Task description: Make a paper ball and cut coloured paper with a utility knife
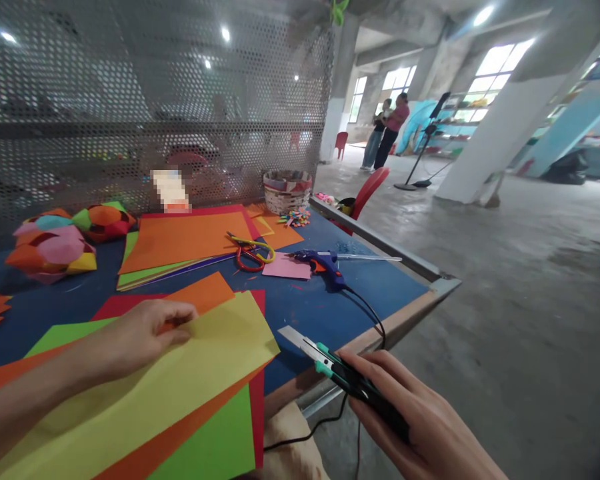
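Plainly, the left hand [143, 337] pinches yellow paper [200, 360], its corner near the cutter [325, 361] the right hand [415, 410] grips.

Beneath the fingers of the left hand [147, 331], the long pale-yellow paper sheet [215, 353] is cut off by the bottom edge and mostly hides the bright-orange paper sheet [195, 421] under it. Inside the fingers of the right hand [420, 413], the handle of the black-and-teal cutter knife [347, 381] is partly covered. Beyond the left fingertips, a pale upright card [173, 190] is blurred into squares.
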Action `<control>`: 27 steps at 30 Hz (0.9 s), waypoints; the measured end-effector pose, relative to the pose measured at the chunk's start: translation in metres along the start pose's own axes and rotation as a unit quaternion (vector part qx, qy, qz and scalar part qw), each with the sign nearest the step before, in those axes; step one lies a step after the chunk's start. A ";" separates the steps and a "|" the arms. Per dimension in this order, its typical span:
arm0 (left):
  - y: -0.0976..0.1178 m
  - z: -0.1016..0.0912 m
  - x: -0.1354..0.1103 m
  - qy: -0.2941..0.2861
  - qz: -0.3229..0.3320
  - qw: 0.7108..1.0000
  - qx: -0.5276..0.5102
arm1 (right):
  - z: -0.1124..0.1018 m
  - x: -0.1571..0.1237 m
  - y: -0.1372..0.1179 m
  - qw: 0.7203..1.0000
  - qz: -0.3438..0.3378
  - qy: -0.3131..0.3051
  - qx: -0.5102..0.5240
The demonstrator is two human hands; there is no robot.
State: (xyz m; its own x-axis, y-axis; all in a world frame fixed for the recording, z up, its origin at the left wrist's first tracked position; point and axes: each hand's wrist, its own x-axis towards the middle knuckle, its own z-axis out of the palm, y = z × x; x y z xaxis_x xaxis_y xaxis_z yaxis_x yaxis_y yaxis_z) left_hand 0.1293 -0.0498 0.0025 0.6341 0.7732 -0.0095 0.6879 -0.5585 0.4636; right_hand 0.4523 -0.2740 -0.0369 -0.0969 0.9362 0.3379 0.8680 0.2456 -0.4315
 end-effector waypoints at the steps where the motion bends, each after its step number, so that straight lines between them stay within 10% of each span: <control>1: 0.005 -0.002 0.002 0.001 0.018 1.000 -0.007 | 0.000 -0.001 0.000 1.000 0.009 -0.004 0.002; 7: 0.018 -0.002 0.011 0.090 0.150 0.985 0.006 | 0.000 -0.007 -0.003 0.999 0.042 -0.001 0.018; 13: 0.008 0.018 0.013 -0.002 0.147 0.989 0.030 | 0.002 -0.007 -0.007 0.998 0.048 -0.009 0.045; 19: 0.010 0.054 0.005 0.085 0.150 0.983 0.063 | 0.006 -0.009 -0.007 0.998 0.050 0.004 0.049; 27: 0.031 0.056 0.016 -0.041 0.163 0.985 0.028 | 0.007 -0.011 -0.002 0.997 0.061 0.008 0.046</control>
State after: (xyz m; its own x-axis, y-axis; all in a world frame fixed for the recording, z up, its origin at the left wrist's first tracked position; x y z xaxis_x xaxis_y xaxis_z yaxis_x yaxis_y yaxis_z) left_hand 0.1809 -0.0718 -0.0327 0.8494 0.5245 0.0581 0.4603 -0.7904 0.4043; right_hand 0.4484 -0.2832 -0.0460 0.0155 0.9563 0.2921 0.8250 0.1528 -0.5441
